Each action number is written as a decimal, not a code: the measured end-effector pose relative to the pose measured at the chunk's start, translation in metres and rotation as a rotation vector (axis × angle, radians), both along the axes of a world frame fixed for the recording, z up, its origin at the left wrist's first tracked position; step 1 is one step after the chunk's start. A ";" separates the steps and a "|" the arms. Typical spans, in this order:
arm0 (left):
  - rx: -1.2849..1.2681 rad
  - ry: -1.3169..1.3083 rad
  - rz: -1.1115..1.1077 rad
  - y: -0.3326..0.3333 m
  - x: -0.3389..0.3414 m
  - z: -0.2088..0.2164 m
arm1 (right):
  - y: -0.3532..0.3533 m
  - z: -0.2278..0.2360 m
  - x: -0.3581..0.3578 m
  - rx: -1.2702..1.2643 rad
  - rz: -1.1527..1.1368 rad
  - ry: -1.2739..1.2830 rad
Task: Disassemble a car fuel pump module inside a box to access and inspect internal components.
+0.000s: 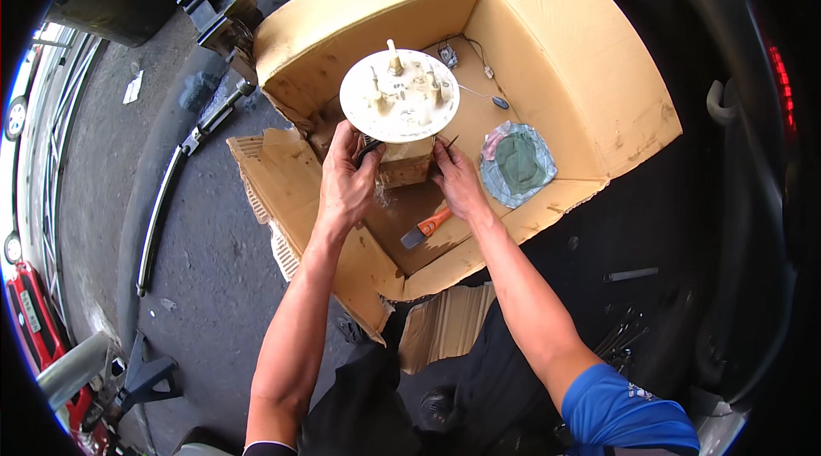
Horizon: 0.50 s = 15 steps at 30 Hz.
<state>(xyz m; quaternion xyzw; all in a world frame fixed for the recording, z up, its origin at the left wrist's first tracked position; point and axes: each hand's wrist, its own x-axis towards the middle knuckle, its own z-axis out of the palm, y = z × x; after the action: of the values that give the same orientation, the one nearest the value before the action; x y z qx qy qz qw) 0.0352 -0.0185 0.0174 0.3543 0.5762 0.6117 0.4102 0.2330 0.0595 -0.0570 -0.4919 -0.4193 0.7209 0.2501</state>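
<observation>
A fuel pump module with a round off-white top plate [399, 97] stands upright in an open cardboard box [564, 71]. Pipe stubs rise from its dirt-marked face. Under the plate's left side my left hand [346, 185] is closed around the module's edge, with a small dark part by its thumb. On the other side my right hand [459, 182] pinches the module below the rim. A thin dark tip shows above those fingers; what it belongs to is unclear. The module's body is mostly hidden by plate and hands. Close to my right wrist lies an orange-handled flat brush [428, 228].
A green cloth on crumpled plastic [518, 164] lies in the box's right side. A small float [500, 103] and wiring [448, 54] are behind it. Outside, a metal-ended hose [162, 208] runs along the left ground. A loose cardboard piece [445, 328] sits before the box.
</observation>
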 end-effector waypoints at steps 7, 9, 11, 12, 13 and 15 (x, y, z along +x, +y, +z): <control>-0.112 0.140 -0.119 -0.020 0.000 0.005 | -0.005 -0.012 0.012 0.320 0.108 -0.204; -0.176 0.249 -0.155 -0.027 -0.002 0.010 | -0.008 -0.002 0.013 0.353 0.115 -0.146; -0.219 0.310 -0.211 -0.030 -0.011 0.016 | -0.013 0.011 0.007 0.421 0.064 -0.079; -0.194 0.362 -0.225 -0.027 -0.010 0.016 | -0.010 0.014 0.009 0.416 0.049 -0.064; -0.170 0.414 -0.239 -0.023 -0.010 0.016 | -0.005 0.010 0.010 0.419 0.053 -0.067; -0.182 0.312 -0.228 -0.018 -0.011 0.014 | 0.000 0.009 0.004 0.163 -0.075 0.120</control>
<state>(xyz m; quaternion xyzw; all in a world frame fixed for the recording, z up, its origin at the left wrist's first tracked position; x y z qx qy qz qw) 0.0242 -0.0363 0.0318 0.4691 0.6416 0.4448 0.4129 0.2366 0.0597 -0.0482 -0.4411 -0.4422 0.7027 0.3408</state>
